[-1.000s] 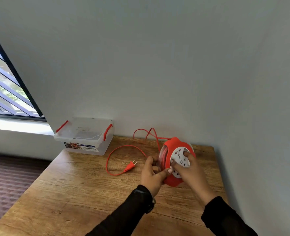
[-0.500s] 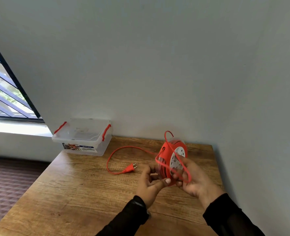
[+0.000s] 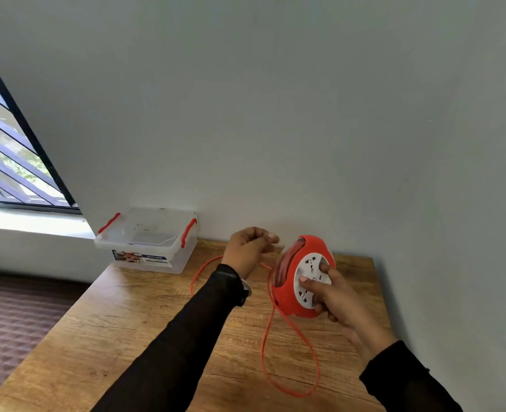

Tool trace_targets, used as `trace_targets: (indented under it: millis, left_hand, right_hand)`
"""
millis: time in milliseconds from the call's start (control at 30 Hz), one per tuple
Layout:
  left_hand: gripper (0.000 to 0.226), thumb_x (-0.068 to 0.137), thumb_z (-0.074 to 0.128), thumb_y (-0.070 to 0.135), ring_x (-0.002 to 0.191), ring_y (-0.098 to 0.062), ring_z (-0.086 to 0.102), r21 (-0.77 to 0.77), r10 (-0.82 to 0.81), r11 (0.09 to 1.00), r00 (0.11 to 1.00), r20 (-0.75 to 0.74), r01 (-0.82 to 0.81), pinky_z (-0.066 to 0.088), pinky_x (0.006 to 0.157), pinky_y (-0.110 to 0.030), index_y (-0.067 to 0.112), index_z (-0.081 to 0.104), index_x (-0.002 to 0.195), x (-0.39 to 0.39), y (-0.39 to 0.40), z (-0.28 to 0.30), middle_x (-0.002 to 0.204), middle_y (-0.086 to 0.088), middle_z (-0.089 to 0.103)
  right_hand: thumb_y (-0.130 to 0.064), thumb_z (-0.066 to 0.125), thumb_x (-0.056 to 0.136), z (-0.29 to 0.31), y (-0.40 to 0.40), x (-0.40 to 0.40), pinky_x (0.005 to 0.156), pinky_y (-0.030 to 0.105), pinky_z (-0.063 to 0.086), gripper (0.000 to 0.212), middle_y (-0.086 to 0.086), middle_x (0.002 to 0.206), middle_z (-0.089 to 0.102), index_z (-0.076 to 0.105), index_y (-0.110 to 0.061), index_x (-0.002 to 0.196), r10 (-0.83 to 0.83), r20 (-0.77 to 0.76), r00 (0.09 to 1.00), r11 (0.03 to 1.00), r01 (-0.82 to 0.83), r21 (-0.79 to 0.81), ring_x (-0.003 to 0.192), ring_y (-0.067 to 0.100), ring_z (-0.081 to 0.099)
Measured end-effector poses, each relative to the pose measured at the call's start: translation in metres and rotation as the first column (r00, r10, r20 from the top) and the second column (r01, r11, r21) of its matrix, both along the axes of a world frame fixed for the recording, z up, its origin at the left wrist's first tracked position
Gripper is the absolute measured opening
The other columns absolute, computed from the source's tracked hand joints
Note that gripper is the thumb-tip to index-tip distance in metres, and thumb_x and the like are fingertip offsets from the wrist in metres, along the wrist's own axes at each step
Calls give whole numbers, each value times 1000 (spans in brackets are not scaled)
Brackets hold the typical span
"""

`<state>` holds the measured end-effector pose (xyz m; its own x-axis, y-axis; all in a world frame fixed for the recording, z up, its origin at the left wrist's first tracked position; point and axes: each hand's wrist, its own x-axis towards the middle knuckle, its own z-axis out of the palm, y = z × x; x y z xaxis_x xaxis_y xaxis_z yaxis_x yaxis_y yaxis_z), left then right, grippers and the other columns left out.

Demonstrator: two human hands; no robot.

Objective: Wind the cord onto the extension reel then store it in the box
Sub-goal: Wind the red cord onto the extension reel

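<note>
Woodgrain table point(image 3: 145, 328) under round red reel point(image 3: 287, 298), thin looping cord point(image 3: 315, 355).

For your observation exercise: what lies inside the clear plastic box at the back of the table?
Through the clear lid of the box, nothing distinct shows inside, only glare and faint reflections. A printed label covers part of its front wall, so the lower interior behind it cannot be seen.

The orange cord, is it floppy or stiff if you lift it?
Probably floppy: the orange cord droops in a loose loop below the reel and curves across the table. It looks thin, so likely light. It may tangle.
</note>
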<state>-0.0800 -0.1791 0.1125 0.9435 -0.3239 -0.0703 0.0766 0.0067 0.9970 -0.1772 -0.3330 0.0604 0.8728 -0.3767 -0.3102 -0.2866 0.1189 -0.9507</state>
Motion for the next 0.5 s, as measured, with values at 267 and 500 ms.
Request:
trace_targets:
  millis: [267, 500]
  left_hand:
    - [29, 81, 73, 19, 70, -17, 67, 160, -214, 954, 949, -231, 254, 54, 68, -31, 7, 66, 106, -4, 12, -30, 83, -6, 71]
    - [12, 85, 63, 0, 51, -13, 61, 134, 143, 984, 970, -196, -118, 49, 43, -19, 8, 65, 93, 15, 33, -48, 64, -3, 66]
  right_hand:
    - [-25, 73, 80, -7, -5, 5, 64, 24, 49, 71, 6, 133, 50, 37, -26, 141, -93, 107, 990, 994, 98, -41, 109, 24, 55]
    - [-24, 73, 81, -19, -11, 3, 83, 34, 49, 69, -1, 124, 43, 37, -28, 140, -183, 135, 974, 979, 193, -68, 109, 20, 49]
